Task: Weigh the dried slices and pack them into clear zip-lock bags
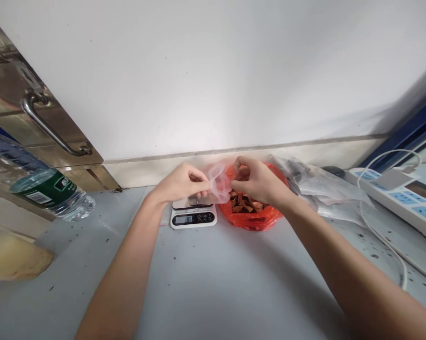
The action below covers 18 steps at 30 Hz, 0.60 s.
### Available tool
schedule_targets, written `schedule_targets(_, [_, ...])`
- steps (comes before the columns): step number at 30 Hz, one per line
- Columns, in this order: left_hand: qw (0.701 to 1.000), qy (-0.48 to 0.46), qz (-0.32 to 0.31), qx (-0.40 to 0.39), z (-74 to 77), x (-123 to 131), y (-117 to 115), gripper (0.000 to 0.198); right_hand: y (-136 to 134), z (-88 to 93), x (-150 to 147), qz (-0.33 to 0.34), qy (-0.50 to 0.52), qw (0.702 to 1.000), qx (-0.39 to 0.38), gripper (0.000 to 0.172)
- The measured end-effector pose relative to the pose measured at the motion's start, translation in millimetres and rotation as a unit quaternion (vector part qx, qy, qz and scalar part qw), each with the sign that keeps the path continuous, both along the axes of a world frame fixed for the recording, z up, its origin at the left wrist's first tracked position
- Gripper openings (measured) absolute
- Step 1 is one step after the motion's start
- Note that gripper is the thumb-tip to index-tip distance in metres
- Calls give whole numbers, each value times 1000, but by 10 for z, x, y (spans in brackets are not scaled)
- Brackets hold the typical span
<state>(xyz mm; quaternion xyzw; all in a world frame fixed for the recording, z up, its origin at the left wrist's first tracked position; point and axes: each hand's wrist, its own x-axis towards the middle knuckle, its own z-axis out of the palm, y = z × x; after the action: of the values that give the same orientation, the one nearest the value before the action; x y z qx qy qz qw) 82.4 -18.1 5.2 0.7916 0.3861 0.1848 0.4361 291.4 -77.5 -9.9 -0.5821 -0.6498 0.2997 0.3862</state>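
A small clear plastic bag (220, 184) is pinched at its left side by my left hand (180, 183), whose fingers are closed. My right hand (258, 182) has curled fingers, with the thumb tip at the bag's right edge; the exact grip there is partly hidden. Below my left hand sits a white digital kitchen scale (194, 218), its display lit with digits. Under my right hand stands an open red plastic bag (257, 222) holding brown dried pieces (246, 204), curled and chip-like. My left hand covers much of the scale's platform.
A water bottle (45, 189) and a yellowish container (16, 257) are at the left. Clear plastic packaging (315, 184) lies right of the red bag, near a white power strip (404, 200) and a white cable (384, 241). A white wall (213, 80) rises behind. Dark crumbs dot the grey table (198, 293).
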Motion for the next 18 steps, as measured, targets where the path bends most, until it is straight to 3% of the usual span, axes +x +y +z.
schedule_targets(2, [1000,-14,14,18,31,-63,17,15,13,21,44,-22,-72,996,37,20])
schedule_targets(5, [998,-27,14,50,60,-84,-8,15,1,66,70,19,-168,982,81,11])
schedule_targets(8, [996,-9,-10,87,52,-4,-86,14,-33,80,25,97,-171,977,79,20])
schedule_targets(10, [993,9,-26,113,40,64,-137,15,-45,64,-24,115,-160,978,65,22])
schedule_targets(15, [990,-31,-35,132,29,108,-154,15,-26,8,-68,31,-194,980,28,9])
schedule_targets(18, [977,-104,74,173,-8,76,-75,19,-17,18,-6,4,-196,980,18,33])
